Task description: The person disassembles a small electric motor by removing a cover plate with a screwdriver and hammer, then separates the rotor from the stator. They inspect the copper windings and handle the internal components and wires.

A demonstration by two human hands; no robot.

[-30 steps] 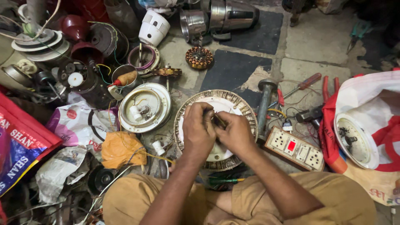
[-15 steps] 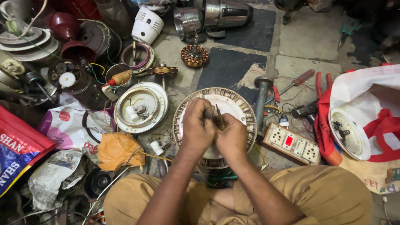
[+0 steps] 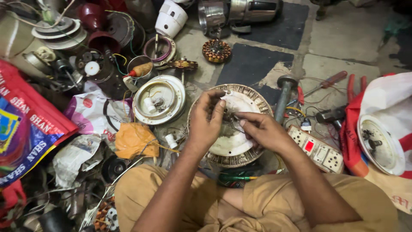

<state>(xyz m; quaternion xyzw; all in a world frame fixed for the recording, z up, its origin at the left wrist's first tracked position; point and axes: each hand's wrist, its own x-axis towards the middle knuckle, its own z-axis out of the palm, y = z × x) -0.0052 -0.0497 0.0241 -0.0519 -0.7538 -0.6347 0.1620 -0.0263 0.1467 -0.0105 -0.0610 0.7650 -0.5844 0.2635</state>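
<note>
A person sits on the floor (image 3: 343, 47) with a round fan motor housing (image 3: 240, 96) lying flat just in front of the knees, close enough that both forearms reach it from above without stretching. It lies open side up, so its middle is exposed to the fingers. The left hand (image 3: 206, 122) arches over the left part of the housing, fingers curled and bent down toward the centre; it seems to pinch something small there, though what it grips is too small to tell. The right hand (image 3: 262, 129) comes in from the right, low and nearly level, thumb and forefinger drawn together at the same central spot, again on a part too fine to make out. The two sets of fingertips almost meet.

Tools lie within arm's reach on the right: a hammer (image 3: 283, 96) just beside the housing rim, a red-handled screwdriver (image 3: 328, 81) and a white socket strip (image 3: 317, 152). A second fan cover (image 3: 159, 99) lies to the left, near an orange cloth (image 3: 133, 139).
</note>
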